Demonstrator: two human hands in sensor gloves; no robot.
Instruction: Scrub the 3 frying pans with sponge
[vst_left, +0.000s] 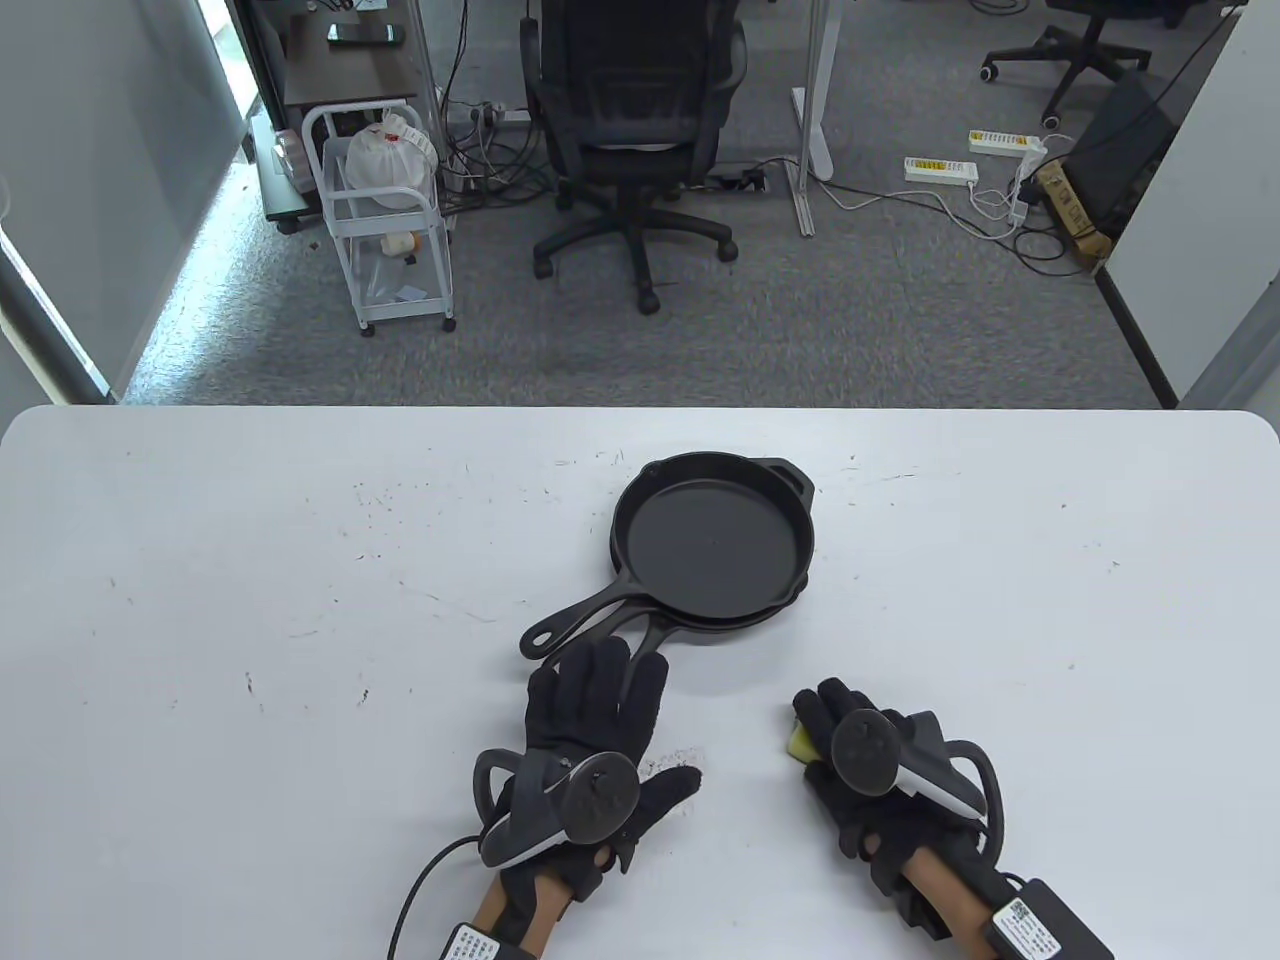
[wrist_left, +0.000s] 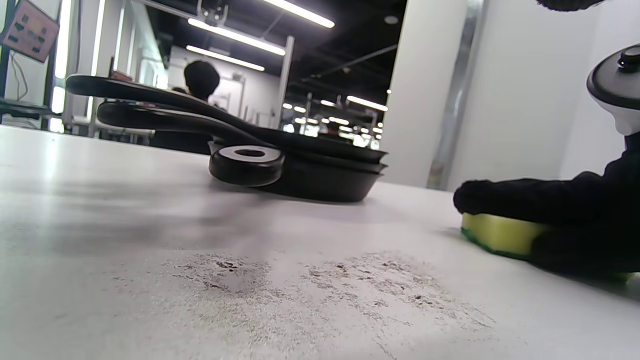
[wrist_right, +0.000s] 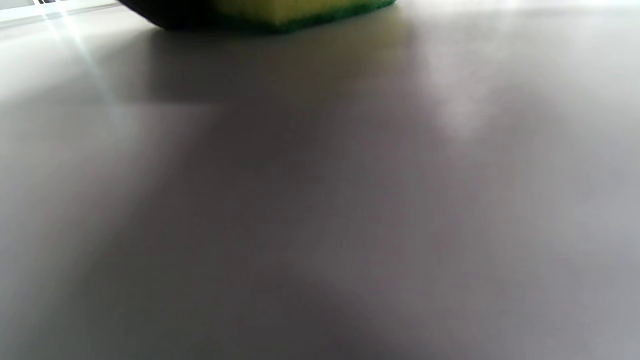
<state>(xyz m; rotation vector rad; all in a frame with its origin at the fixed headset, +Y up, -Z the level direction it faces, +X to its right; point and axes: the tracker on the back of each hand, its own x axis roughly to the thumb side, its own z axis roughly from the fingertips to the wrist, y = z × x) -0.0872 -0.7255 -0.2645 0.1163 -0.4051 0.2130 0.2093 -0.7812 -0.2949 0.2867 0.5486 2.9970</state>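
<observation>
**Hands at the table, scrubbing not begun**

The left hand (vst_left: 590, 745) lies flat, fingers straight, just short of the handles. The right hand (vst_left: 860, 760) presses the sponge (vst_left: 801, 742) to the table (vst_left: 250, 560), fingers over it. Beyond, the stacked pans (vst_left: 712, 545) look untouched; all three seem left to scrub.

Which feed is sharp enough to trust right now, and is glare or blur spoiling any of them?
Table view: sharp and evenly lit; stacked pans and both hands clear. Left wrist view: pans fairly sharp, ceiling lights glare behind, near table blurred. Right wrist view: mostly out-of-focus tabletop in shadow, only the sponge edge at top, glare top left.
</observation>
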